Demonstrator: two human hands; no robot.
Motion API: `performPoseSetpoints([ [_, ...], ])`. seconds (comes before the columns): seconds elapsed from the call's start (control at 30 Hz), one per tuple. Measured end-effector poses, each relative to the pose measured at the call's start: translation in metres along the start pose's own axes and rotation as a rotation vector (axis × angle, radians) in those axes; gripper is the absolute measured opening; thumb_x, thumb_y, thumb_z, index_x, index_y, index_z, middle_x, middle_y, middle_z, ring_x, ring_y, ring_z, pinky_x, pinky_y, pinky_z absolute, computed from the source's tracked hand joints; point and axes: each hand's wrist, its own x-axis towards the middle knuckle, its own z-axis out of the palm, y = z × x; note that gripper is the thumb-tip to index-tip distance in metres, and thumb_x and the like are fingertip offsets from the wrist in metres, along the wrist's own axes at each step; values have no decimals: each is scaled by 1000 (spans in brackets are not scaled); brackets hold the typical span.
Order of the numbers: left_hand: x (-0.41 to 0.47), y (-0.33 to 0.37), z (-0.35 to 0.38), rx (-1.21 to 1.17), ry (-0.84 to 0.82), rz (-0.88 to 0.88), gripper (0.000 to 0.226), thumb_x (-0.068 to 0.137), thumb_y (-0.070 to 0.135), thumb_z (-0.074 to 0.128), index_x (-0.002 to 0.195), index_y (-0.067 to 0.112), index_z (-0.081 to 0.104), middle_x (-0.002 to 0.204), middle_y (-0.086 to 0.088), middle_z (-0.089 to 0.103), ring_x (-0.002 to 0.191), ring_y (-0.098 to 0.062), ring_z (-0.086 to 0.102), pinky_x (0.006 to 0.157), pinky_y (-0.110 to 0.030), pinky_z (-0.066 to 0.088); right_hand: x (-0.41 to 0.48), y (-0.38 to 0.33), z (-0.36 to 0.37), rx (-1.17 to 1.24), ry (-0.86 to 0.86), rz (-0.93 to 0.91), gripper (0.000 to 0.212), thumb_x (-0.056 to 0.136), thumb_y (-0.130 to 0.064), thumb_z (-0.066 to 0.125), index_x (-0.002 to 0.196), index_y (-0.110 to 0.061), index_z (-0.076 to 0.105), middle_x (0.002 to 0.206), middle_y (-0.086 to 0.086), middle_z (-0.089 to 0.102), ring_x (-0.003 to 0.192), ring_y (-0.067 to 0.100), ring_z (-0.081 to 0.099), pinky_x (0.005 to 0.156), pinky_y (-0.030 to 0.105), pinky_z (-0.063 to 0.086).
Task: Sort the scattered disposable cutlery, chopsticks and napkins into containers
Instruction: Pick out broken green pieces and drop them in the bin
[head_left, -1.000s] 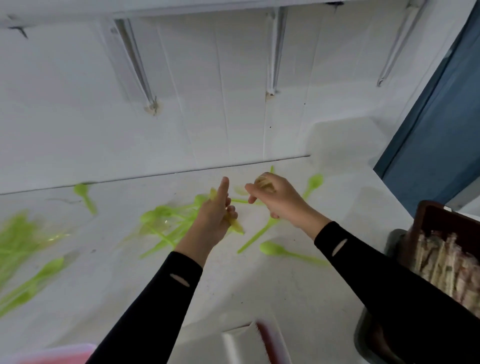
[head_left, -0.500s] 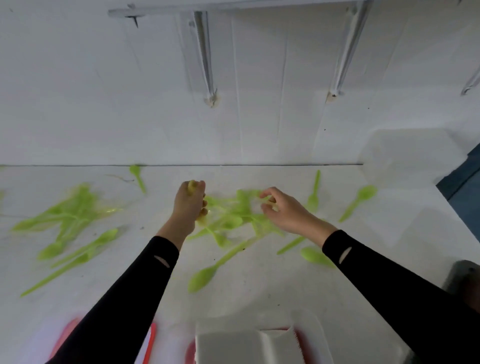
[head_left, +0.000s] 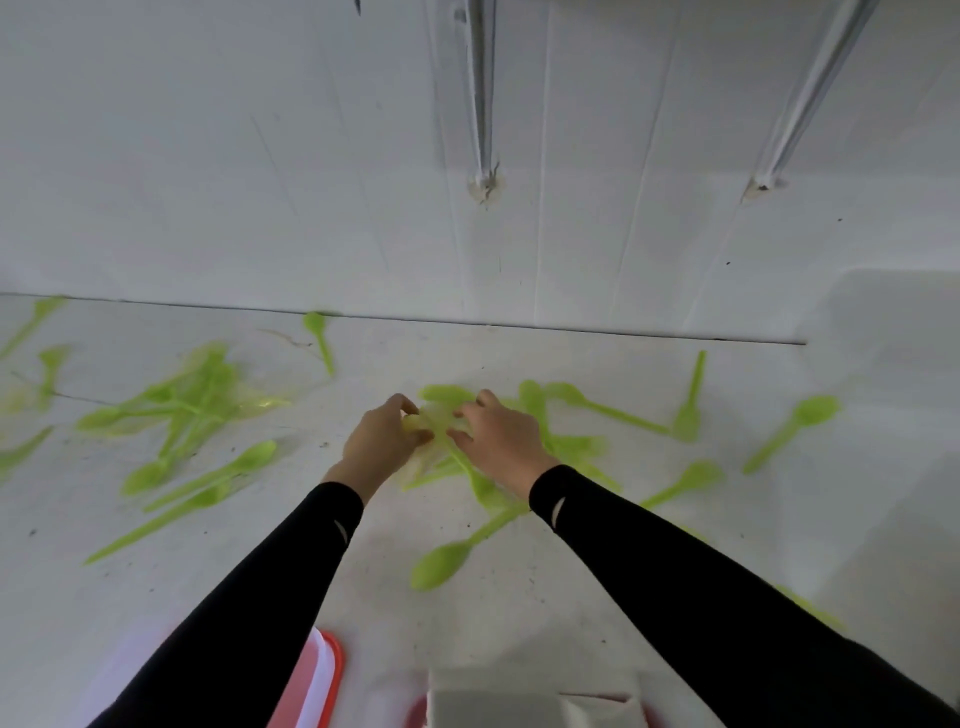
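while my left hand pinches light, slippery green spoons near the surface's far edge, my right hand curls over them, grip unclear; stiff handles are best to take.

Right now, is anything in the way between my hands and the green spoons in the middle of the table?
Nothing visible. The left hand and right hand are at the heap of green spoons, touching it. Whether the fingers grip anything is too blurred to tell.
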Motion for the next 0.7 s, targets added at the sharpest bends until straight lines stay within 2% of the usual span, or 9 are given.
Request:
performPoseSetpoints([
  [0.07, -2, -3, 1, 23, -9, 2, 15, 88, 29, 66, 96, 20, 56, 92, -4, 60, 92, -28, 59, 77, -35, 49, 3, -5, 7, -15, 43, 59, 44, 101, -49, 39, 121, -16, 61, 126, 4, 51, 102, 28, 62, 71, 33, 38],
  [0.13, -4, -5, 0, 4, -2, 17, 15, 91, 28, 64, 94, 16, 55, 90, -4, 59, 91, -29, 59, 73, -32, 43, 4, -7, 11, 5, 80, 127, 50, 101, -53, 37, 114, -12, 63, 121, 6, 55, 101, 30, 62, 70, 34, 39],
  [0.23, -8, -8, -6, -22, 16, 20, 22, 95, 24, 60, 104, 6, 54, 90, -7, 56, 85, -28, 52, 71, -29, 35, 7, -13, 9, 84, 102, 229, 54, 101, -55, 35, 101, -9, 62, 110, 8, 63, 96, 30, 63, 68, 32, 38],
  [0.33, -13, -13, -16, -96, 28, -22, 21, 98, 22, 53, 109, 5, 47, 95, -11, 61, 86, -30, 54, 72, -32, 38, 10, -19, 5, 150, 111, 295, 51, 97, -59, 40, 88, -13, 59, 98, 6, 67, 90, 28, 64, 66, 30, 35],
  [0.4, -15, -18, -21, -213, 53, -22, 13, 98, 16, 49, 107, 7, 44, 97, -12, 69, 88, -31, 63, 75, -36, 48, 14, -22, 5, 141, 100, 304, 43, 97, -51, 47, 96, -12, 62, 100, 4, 67, 94, 28, 64, 68, 30, 36],
  [0.43, -18, -19, -25, -290, 67, -27, 10, 98, 13, 47, 107, 9, 44, 96, -13, 71, 82, -29, 65, 76, -38, 52, 16, -24, 6, 138, 94, 309, 37, 97, -44, 49, 100, -10, 63, 104, 5, 67, 97, 28, 64, 69, 29, 36],
  [0.5, -26, -18, -34, -454, 90, -33, 18, 97, 6, 43, 113, 14, 46, 93, -15, 69, 69, -26, 64, 74, -40, 56, 18, -26, 7, 190, 113, 333, 28, 96, -32, 49, 104, -10, 64, 106, 6, 67, 100, 29, 64, 69, 29, 36],
  [0.6, -41, -15, -46, -654, 100, -30, 34, 96, 4, 41, 123, 23, 49, 90, -11, 59, 69, -24, 62, 72, -42, 61, 17, -30, 4, 349, 192, 292, 22, 97, -30, 50, 105, -15, 63, 109, 2, 66, 99, 25, 61, 69, 28, 34],
  [0.7, -55, -15, -51, -882, 80, -49, 16, 99, 16, 53, 115, 20, 55, 94, -8, 48, 72, -21, 59, 70, -45, 61, 9, -41, -8, 555, 274, 159, 17, 95, -32, 57, 103, -20, 64, 106, -4, 64, 97, 16, 59, 70, 27, 36],
])
